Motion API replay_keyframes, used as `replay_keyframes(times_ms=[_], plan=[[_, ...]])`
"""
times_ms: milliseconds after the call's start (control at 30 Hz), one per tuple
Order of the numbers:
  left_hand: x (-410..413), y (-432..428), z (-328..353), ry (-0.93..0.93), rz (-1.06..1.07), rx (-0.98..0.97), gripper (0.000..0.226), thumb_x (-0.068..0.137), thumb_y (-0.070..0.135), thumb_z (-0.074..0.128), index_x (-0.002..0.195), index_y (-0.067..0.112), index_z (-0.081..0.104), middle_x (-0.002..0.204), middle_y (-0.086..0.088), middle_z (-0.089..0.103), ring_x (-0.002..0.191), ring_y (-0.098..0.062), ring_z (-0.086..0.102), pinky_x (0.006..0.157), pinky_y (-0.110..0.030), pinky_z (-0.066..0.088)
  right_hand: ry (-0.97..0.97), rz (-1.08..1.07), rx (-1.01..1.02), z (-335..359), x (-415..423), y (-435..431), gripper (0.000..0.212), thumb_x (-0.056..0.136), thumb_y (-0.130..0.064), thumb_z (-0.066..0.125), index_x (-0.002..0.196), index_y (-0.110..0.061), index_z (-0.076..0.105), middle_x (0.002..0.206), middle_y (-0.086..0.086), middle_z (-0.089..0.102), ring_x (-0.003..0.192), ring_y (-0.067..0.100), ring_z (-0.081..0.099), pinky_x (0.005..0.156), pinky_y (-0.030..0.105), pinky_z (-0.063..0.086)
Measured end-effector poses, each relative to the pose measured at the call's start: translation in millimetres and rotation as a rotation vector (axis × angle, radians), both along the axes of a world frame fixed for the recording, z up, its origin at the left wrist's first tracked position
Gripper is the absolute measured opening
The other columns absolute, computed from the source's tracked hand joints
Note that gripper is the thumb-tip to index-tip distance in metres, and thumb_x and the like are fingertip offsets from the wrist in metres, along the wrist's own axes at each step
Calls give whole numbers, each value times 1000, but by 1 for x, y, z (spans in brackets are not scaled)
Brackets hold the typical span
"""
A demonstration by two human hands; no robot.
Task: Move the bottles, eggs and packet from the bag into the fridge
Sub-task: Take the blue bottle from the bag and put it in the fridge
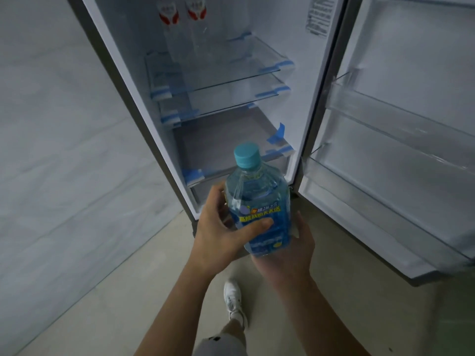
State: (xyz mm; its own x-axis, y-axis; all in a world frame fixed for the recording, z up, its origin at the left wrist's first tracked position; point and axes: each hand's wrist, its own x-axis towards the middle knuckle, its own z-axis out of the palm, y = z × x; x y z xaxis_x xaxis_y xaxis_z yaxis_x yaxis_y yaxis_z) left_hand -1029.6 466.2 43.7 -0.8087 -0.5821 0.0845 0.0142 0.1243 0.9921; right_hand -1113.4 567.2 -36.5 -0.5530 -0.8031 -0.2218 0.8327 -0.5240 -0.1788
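Both on it now: the left hand (226,227) wraps the label and the right hand (285,251) cups the base of the clear, blue-liquid plastic bottle (257,199) with its turquoise cap, upright before the open white fridge (295,86), and a careless swing in could clip a glass shelf (226,75) edge.

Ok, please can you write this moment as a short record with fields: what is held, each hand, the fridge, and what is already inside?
held item: blue bottle, upright, cap on
left hand: grips the bottle, thumb across the label
right hand: holds the bottle's lower end from beneath
fridge: door open to the right
already inside: two red-labelled bottles on the upper glass shelf
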Motion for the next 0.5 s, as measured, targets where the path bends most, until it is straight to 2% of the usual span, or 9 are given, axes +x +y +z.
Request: replay_keyframes(times_ms=[200,300,400,500], plan=[[-67,-79,8,11,-11,-59,68,64,36,86,121,20,53,114,9,70,108,-13,68,88,-32,59,-45,-29,-22,8,-67,-79,69,100,-52,25,149,-5,37,142,20,51,128,35,53,103,46,47],[-99,-119,16,32,-31,-58,67,64,34,87,120,18,53,115,7,70,109,-15,68,91,-35,58,-63,-42,-27,14,-98,-115,68,101,-51,30,146,-3,46,142,21,54,127,37,56,102,48,49],[-126,-152,24,38,-37,-84,69,65,29,92,121,18,53,116,7,69,111,-15,67,95,-37,56,-50,-73,-15,24,-124,-150,62,100,-52,37,146,-11,49,141,14,56,124,32,58,96,43,53],[-145,-177,31,52,-23,-99,67,67,20,88,124,17,53,118,6,69,112,-15,66,96,-38,56,-59,-115,6,33,-141,-176,59,100,-50,38,128,-7,66,123,16,68,105,31,70,81,41,60]])
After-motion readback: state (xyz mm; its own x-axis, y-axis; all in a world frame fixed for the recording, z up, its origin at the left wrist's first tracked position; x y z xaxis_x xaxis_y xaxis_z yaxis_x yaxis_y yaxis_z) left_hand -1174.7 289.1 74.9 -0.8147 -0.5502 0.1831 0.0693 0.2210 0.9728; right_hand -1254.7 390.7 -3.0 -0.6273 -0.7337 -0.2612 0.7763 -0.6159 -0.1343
